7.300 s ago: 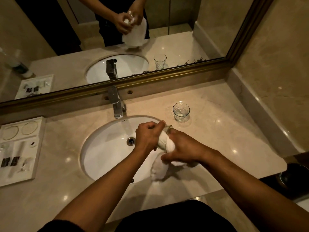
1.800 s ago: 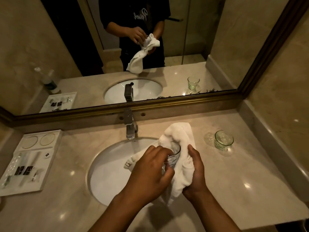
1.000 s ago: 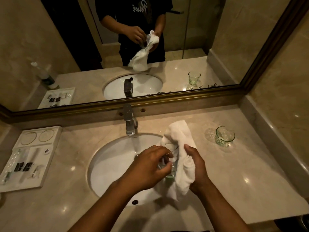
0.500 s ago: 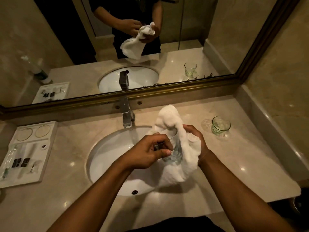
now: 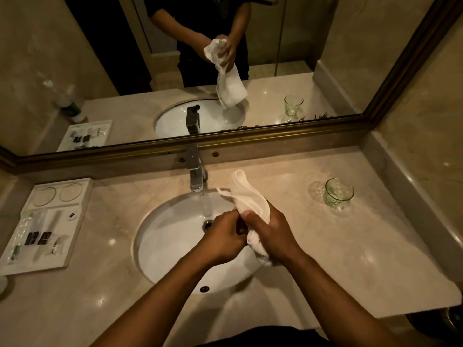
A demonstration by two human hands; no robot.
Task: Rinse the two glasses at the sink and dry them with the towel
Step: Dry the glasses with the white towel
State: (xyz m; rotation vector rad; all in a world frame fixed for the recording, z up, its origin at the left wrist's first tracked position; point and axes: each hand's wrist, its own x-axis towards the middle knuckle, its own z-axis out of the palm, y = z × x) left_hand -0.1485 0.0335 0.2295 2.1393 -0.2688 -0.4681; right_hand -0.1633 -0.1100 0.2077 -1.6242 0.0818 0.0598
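Over the right side of the white sink (image 5: 165,236), both my hands work together on a white towel (image 5: 246,196). My right hand (image 5: 271,231) grips the towel, which is wrapped round a glass. That glass is almost fully hidden by cloth and fingers. My left hand (image 5: 223,236) is curled against it from the left, gripping the hidden glass. The towel's loose end sticks up toward the tap. A second clear glass (image 5: 338,191) stands upright on the counter at the right, apart from both hands.
A chrome tap (image 5: 195,171) rises behind the sink, below a framed mirror (image 5: 225,136). A white amenity tray (image 5: 42,221) with small packets lies on the left of the marble counter (image 5: 350,259). A raised marble ledge (image 5: 411,191) runs along the right wall.
The towel has closed over the glass, which showed half a second ago and is now hidden. My hands have drawn closer together, and the towel's bulk has dropped lower.
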